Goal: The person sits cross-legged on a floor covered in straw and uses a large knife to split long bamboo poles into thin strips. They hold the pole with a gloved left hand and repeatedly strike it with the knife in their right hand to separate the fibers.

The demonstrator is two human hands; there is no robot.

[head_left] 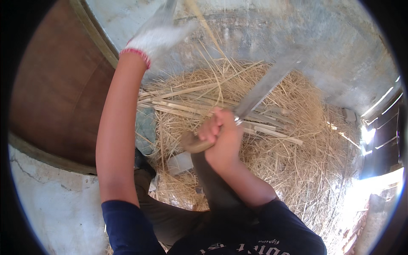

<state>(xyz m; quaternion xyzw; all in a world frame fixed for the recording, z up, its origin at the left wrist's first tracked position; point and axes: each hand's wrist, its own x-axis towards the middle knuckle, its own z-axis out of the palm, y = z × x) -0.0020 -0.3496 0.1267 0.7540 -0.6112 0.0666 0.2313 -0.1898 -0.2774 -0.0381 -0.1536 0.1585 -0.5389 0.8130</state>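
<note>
My left hand (159,38), in a white knitted glove with a red cuff, is raised at the upper left in front of the wall. It is smeared by motion, so its fingers do not show clearly. A pale thin strip (206,27) slants beside it; whether the hand touches it, I cannot tell. My bare right hand (223,138) is closed around the curved wooden handle of a machete. The machete's long grey blade (263,89) points up and to the right, above a pile of split bamboo strips (187,106).
Shavings (297,170) cover much of the floor. A brown door (59,89) stands at the left, and a stained, pale wall (318,34) runs behind. A greenish stone (145,129) and a grey block (179,163) lie near my legs. Bright gaps show in dark slats (384,136) at the right.
</note>
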